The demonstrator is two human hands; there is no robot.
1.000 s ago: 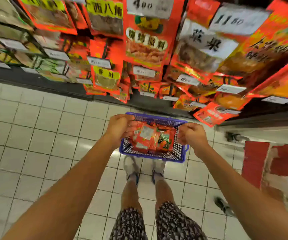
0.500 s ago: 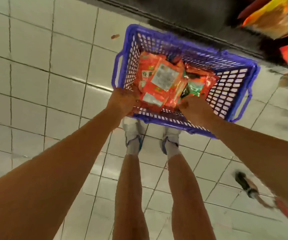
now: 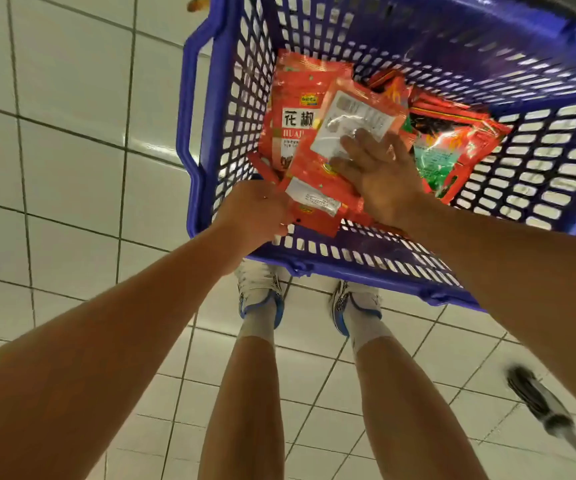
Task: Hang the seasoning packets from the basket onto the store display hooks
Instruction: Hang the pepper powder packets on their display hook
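While left hand (image 3: 257, 213) pinches one packet (image 3: 317, 199), right hand (image 3: 380, 174) presses another packet (image 3: 356, 123).

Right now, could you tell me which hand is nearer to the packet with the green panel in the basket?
The right hand. It rests spread on the red packets just beside the green-panelled packet. The left hand grips a red packet at the basket's near corner, farther away.

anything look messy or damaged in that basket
Nothing looks damaged or spilled. The seasoning packets lie in a loose, overlapping heap inside the blue basket, some face down, some tilted.
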